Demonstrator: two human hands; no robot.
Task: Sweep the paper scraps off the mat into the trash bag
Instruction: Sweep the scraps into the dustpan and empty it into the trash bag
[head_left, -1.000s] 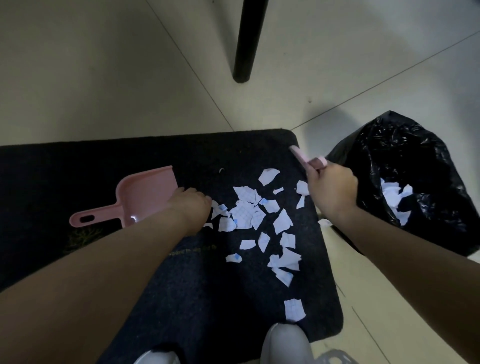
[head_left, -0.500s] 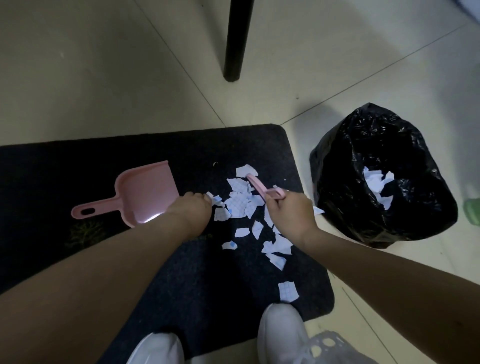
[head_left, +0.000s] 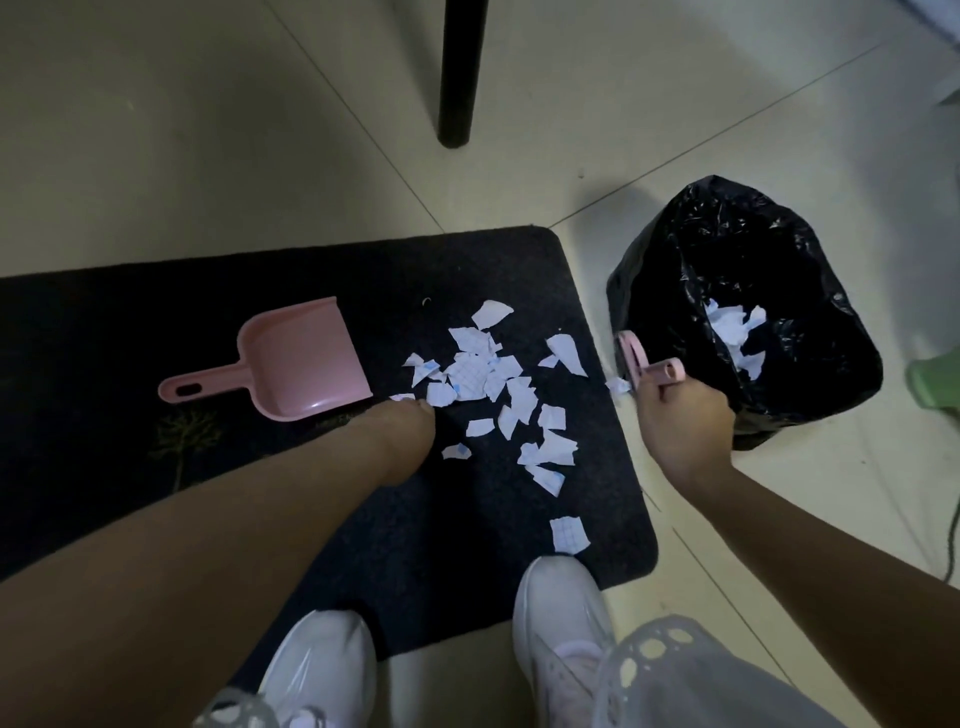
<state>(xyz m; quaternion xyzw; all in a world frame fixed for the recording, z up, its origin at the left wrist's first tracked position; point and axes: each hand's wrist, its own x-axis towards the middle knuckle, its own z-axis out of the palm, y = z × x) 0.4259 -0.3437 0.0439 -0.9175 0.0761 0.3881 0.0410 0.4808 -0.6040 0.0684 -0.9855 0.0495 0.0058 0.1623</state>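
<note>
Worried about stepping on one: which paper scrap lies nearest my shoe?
The lone grid-lined scrap just ahead of the right shoe, apart from the main cluster.

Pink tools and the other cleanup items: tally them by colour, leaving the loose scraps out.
Pink: 2, the dustpan on the mat and the brush that the right hand holds.
Black: 2, the mat and the trash bag.
Total: 4
</note>
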